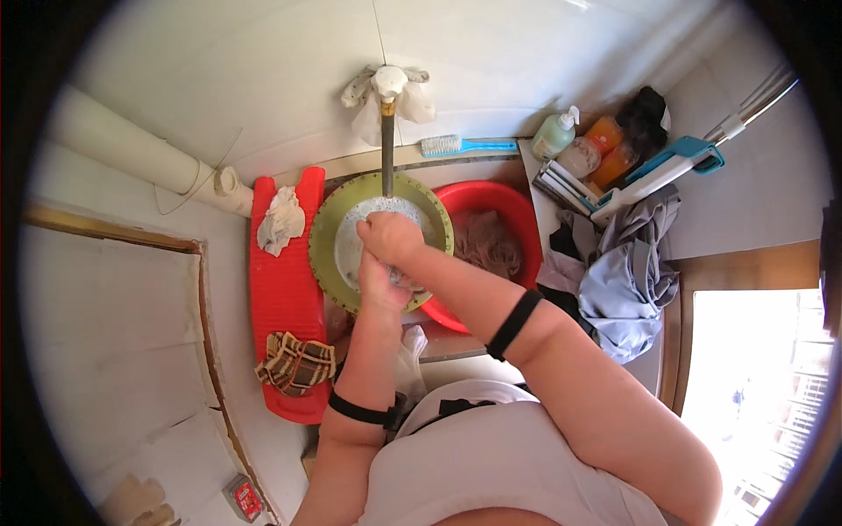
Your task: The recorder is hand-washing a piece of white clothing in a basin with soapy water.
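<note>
A green plastic basin (323, 266) with soapy, foamy water stands below the hose of a wall tap (388, 151). Over the water my right hand (395, 238) is closed in a fist, its knuckles near the hose end. My left hand (381, 279) is just below it, palm side up, touching the right one. Whether either holds a small cloth cannot be told. At the left lies a red plastic washboard (287, 296), bearing a whitish wet cloth (281, 222) and a brown plaid cloth (299, 363). Beside the green basin, a red basin (534, 230) holds brownish fabric (490, 244).
A blue scrub brush (468, 146) lies on the back ledge. At right are a pump bottle (554, 135), orange packages (605, 141), a squeeze mop (648, 181) and a heap of grey and black clothes (621, 289). A white pipe (145, 161) runs along the left wall.
</note>
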The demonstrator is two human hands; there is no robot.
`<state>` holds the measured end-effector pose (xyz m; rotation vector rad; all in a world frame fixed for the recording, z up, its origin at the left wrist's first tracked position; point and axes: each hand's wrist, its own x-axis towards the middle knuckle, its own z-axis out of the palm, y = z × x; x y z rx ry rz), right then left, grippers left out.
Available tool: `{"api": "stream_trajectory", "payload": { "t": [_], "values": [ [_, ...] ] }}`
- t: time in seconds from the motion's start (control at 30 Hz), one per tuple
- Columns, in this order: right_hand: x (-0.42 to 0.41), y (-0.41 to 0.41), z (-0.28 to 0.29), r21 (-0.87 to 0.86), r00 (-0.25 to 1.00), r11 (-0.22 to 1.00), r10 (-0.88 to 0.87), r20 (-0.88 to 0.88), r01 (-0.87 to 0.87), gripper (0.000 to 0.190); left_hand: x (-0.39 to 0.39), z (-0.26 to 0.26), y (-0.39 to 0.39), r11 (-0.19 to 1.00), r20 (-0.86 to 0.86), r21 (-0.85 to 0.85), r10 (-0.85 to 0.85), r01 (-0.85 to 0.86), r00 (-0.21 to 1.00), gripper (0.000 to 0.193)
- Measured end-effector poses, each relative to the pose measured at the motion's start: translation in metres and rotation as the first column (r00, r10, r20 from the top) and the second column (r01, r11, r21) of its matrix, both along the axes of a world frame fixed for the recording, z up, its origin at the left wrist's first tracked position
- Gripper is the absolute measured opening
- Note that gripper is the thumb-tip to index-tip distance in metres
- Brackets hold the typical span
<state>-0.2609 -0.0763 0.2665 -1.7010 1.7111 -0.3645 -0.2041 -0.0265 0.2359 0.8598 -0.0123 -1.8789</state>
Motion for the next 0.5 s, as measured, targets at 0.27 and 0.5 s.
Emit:
{"api": "stream_trajectory", "payload": {
  "t": [0.27, 0.5],
  "values": [
    [0.005, 0.027, 0.014, -0.179, 0.995, 0.979, 0.090, -0.036, -0.095, 0.034, 0.006, -0.012, 0.007, 0.965, -0.170, -0.258, -0.083, 0.037, 0.982, 0.040],
    [0.027, 0.079, 0.052, -0.656, 0.924, 0.724, 0.368, 0.104, -0.214, 0.033, 0.073, -0.086, -0.003, 0.737, -0.355, -0.671, -0.217, -0.086, 0.909, 0.036]
  ]
}}
